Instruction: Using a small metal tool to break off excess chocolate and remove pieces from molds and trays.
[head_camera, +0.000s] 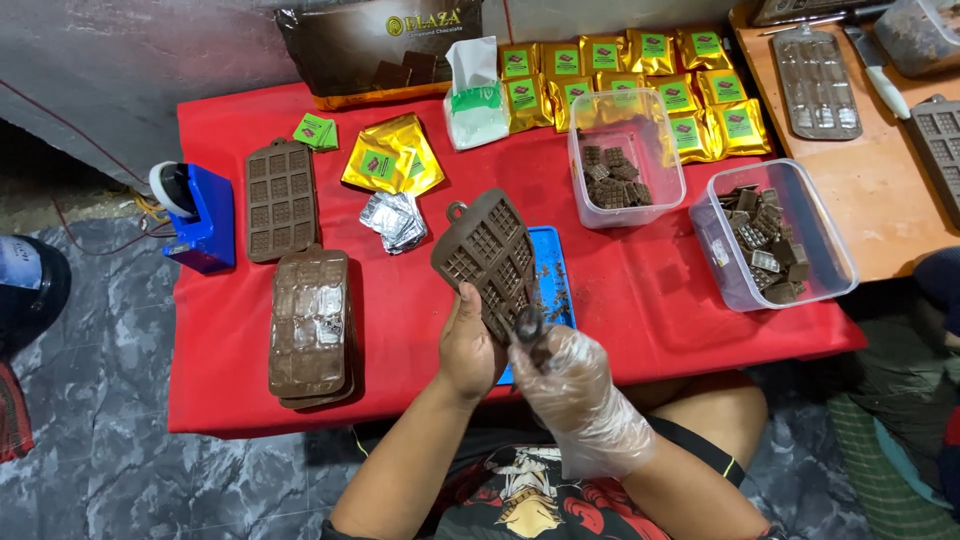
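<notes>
My bare left hand (468, 345) grips the lower edge of a brown silicone chocolate mould (487, 252), holding it tilted above a blue tray (556, 262). My right hand (575, 385), in a clear plastic glove, pinches at the mould's lower right corner, where a dark chocolate piece (528, 325) sits between the fingers. Chocolate crumbs lie scattered on the blue tray.
On the red cloth (650, 300) lie two more moulds (278, 198) and a stack of them (312, 325), a blue tape dispenser (195, 215), gold wrappers (392, 155), foil pieces (395, 220), two clear tubs of chocolates (625, 160) (775, 235) and rows of gold packets (650, 75).
</notes>
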